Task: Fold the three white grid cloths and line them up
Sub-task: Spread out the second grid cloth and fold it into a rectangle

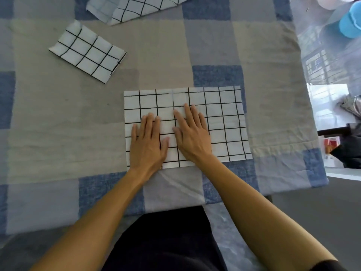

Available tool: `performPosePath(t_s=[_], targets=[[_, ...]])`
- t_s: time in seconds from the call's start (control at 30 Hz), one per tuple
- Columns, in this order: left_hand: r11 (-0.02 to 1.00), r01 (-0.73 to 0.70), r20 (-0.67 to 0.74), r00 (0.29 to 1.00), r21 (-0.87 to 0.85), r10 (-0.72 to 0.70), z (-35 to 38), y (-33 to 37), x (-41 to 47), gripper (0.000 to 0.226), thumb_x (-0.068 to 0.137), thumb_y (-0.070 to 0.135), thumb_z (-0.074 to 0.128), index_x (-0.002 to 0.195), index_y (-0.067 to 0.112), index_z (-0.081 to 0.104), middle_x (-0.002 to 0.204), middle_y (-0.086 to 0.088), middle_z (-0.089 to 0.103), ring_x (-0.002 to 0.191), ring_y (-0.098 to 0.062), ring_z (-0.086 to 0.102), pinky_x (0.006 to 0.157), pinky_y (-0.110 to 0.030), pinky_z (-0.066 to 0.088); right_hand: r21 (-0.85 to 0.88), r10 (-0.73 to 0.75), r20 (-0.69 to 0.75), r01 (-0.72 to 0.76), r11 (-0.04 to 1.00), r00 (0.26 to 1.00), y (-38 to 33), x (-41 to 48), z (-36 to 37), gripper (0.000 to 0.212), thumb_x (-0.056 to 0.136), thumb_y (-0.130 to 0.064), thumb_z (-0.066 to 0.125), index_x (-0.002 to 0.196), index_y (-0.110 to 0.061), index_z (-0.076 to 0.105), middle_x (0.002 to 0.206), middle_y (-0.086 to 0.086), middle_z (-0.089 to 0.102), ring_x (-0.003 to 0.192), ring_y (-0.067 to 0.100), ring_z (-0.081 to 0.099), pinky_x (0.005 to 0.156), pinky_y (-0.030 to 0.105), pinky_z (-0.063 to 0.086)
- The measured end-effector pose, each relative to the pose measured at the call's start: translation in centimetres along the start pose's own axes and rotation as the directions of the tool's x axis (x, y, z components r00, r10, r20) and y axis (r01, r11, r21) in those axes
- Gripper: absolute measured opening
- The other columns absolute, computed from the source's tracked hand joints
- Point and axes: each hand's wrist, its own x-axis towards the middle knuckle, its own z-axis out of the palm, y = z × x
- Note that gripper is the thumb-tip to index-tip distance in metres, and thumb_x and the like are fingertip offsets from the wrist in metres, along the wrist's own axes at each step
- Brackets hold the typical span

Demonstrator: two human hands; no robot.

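Both hands, left (147, 141) and right (192, 133), press flat (fingers spread, grasping nothing) on the half-folded cloth (224, 122).

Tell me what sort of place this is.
Probably a home room: a table under a blue and grey patchwork tablecloth, white grid cloths being folded on it, and blue and pale containers beyond its far right corner.

Three cloths (220, 122), (86, 51), (134, 8): white, black grid lines. Desk cover (58, 118): blue, grey and beige checks. Cup (350, 22) off far right corner: bright blue.
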Motion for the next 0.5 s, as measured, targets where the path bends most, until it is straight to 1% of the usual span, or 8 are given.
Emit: performPosePath(t_s=[0.1,0.17,0.23,0.33,0.4,0.43,0.5], targets=[[0.999,0.044,0.002,0.999,0.005,-0.044,-0.3,-1.0,-0.2,0.074,0.095,0.056,0.02,0.151,0.011,0.003,0.159,-0.008,-0.003,0.146,-0.021,-0.007,0.118,-0.042,-0.003,-0.028,0.137,-0.007,-0.137,0.99,0.991,3.1,-0.9,-0.7,0.058,0.099,-0.051,0.021,0.152,-0.029,0.011,0.16,0.005,0.0,0.147,0.025,-0.006,0.119,0.04,-0.004],[0.998,0.066,0.011,0.998,0.017,-0.067,-0.5,-1.2,-0.3,0.076,0.094,0.059,0.017,0.151,0.012,0.0,0.159,-0.007,-0.004,0.145,-0.021,-0.007,0.118,-0.043,-0.002,-0.039,0.221,-0.005,-0.221,0.975,0.975,5.4,-1.5,-1.6,0.06,0.098,-0.054,0.017,0.152,-0.03,0.008,0.16,0.005,-0.003,0.147,0.024,-0.008,0.119,0.041,-0.004],[0.997,0.079,0.026,0.996,0.022,-0.08,-0.7,-1.1,-0.4,0.076,0.094,0.059,0.017,0.151,0.012,0.0,0.159,-0.007,-0.004,0.145,-0.022,-0.006,0.117,-0.046,-0.001,-0.028,0.25,0.017,-0.249,0.968,0.968,7.3,-2.1,-2.2,0.062,0.096,-0.057,0.013,0.152,-0.03,0.006,0.16,0.005,-0.004,0.147,0.023,-0.01,0.119,0.042,-0.004],[0.996,0.089,0.011,0.996,0.021,-0.089,-1.0,-0.7,-0.5,0.072,0.097,0.054,0.021,0.151,0.01,0.003,0.159,-0.01,-0.002,0.145,-0.024,-0.005,0.115,-0.05,-0.005,-0.049,0.245,0.016,-0.244,0.969,0.969,7.9,-2.3,-2.5,0.065,0.094,-0.056,0.009,0.152,-0.026,0.005,0.16,0.007,-0.005,0.146,0.025,-0.01,0.118,0.045,-0.005],[0.999,0.032,-0.02,0.999,0.0,-0.032,-1.3,-0.1,-0.9,0.069,0.097,0.049,0.023,0.15,0.009,0.004,0.158,-0.012,0.0,0.145,-0.026,-0.003,0.115,-0.048,-0.007,-0.048,0.222,-0.033,-0.223,0.974,0.975,6.7,-2.6,-2.6,0.061,0.097,-0.05,0.012,0.152,-0.022,0.01,0.16,0.011,0.001,0.147,0.027,-0.006,0.118,0.046,-0.008],[0.999,-0.029,-0.029,0.999,-0.016,0.029,-1.3,0.4,-1.4,0.068,0.097,0.046,0.024,0.15,0.008,0.006,0.158,-0.013,0.002,0.145,-0.026,-0.001,0.116,-0.047,-0.006,-0.038,0.178,-0.061,-0.181,0.983,0.982,5.7,-2.9,-2.5,0.059,0.099,-0.045,0.015,0.152,-0.02,0.013,0.16,0.011,0.004,0.147,0.027,-0.003,0.118,0.045,-0.008],[0.989,-0.134,-0.02,0.991,-0.056,0.133,-0.6,1.3,-3.0,0.066,0.096,0.04,0.028,0.149,0.007,0.01,0.157,-0.015,0.008,0.145,-0.025,0.004,0.117,-0.043,-0.002,0.011,0.037,-0.086,-0.036,0.999,0.996,2.8,-4.0,-1.8,0.054,0.1,-0.038,0.022,0.15,-0.017,0.019,0.159,0.012,0.009,0.146,0.028,0.001,0.118,0.044,-0.004]])
